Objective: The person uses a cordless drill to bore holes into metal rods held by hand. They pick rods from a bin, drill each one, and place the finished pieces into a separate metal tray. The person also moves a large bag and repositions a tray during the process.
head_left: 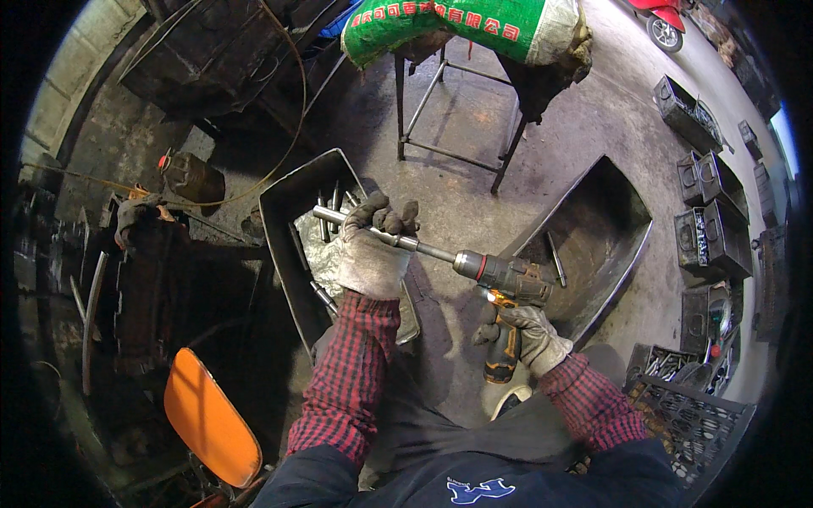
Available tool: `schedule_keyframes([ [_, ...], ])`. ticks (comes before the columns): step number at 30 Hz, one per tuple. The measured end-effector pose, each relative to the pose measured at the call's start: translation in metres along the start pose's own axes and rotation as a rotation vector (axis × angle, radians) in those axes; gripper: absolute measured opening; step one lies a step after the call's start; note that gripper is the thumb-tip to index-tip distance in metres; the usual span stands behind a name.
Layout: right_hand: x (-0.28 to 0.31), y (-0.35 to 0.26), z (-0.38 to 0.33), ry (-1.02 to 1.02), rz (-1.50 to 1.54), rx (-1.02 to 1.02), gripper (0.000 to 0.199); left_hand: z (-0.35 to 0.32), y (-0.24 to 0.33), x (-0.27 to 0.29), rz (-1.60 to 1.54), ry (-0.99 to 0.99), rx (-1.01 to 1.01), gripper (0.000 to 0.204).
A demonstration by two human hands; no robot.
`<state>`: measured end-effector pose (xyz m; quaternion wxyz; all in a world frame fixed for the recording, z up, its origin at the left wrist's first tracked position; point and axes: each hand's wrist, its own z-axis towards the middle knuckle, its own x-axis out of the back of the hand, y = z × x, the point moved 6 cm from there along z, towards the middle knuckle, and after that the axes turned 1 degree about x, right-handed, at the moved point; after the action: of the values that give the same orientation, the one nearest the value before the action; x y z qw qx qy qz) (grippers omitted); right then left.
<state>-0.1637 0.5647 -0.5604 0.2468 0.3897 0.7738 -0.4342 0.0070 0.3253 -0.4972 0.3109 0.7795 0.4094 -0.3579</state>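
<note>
Rt hand (529, 334) in glove, nearest cam, clamped on cordless drill (506, 292) grip. Lt hand (373, 245) wrapped round steel rod (373, 230) above metal bin (292, 245). Rod prob. stiff, heavy, slick; grip mid-shaft w/ glove.

Middle of the steel rod (373, 229) hidden inside the gloved left hand (373, 250), drill (506, 292) grip covered by the right hand (529, 334) (gloved too), bin (284, 212) contents partly masked

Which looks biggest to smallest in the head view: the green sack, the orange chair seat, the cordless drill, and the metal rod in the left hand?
1. green sack, partly cut off at the top
2. orange chair seat
3. cordless drill
4. metal rod, partly covered by the left hand

The chair sits nearer the camera, so its rank over the drill is unsure.
</note>
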Motion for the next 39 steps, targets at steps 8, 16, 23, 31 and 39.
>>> schedule_keyframes([
  [8,0.006,-0.003,0.000,0.000,-0.096,0.055,0.058,0.011,-0.007,0.006,-0.006,0.058,0.026,0.017],
  [16,0.000,-0.001,0.001,-0.028,-0.105,0.070,0.057,0.010,-0.012,-0.008,-0.025,-0.126,0.074,0.018],
  [23,-0.002,-0.019,0.013,-0.095,0.050,0.074,0.070,0.008,-0.020,-0.006,0.049,0.022,0.012,0.023],
  [31,0.019,-0.024,0.009,-0.018,-0.092,0.071,0.061,0.011,-0.027,-0.009,-0.074,-0.040,0.094,0.020],
  [39,0.011,-0.033,0.002,0.068,-0.220,0.080,0.055,0.004,-0.019,-0.015,-0.086,-0.191,0.048,0.011],
])
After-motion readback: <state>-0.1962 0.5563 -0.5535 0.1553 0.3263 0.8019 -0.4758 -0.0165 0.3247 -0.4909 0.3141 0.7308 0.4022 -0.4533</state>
